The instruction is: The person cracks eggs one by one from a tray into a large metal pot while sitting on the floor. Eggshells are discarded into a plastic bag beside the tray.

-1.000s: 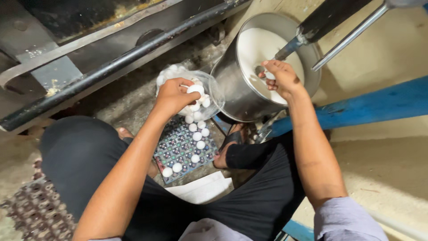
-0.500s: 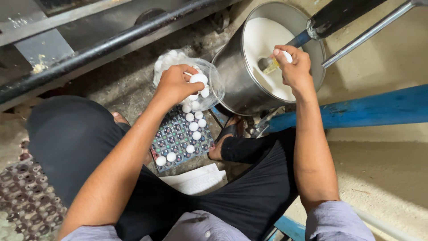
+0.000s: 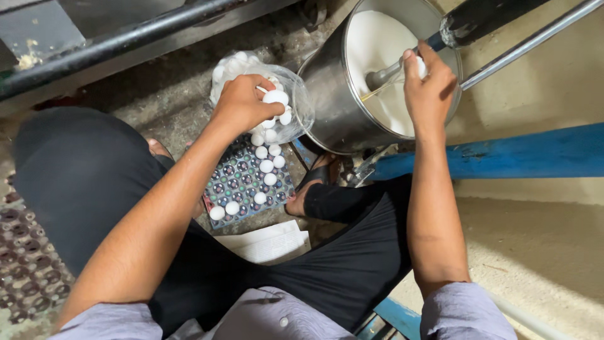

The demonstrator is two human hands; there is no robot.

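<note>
My right hand is shut on a white egg, held over the open steel pot, which holds white liquid. A thin strand runs from that egg down into the pot. My left hand grips another white egg above a clear plastic container piled with white eggs or shells; which, I cannot tell. Below it on the floor lies a dark egg tray with several eggs along its edges. A metal utensil stands in the pot.
My legs in black trousers fold around the tray, with a bare foot beside it. A white paper lies near the tray. A blue beam runs on the right, a dark pipe at top left, stacked trays at far left.
My right hand has shifted with its egg from the pot's near rim farther across the opening. My left hand stays at the clear container with an egg in its fingers.
</note>
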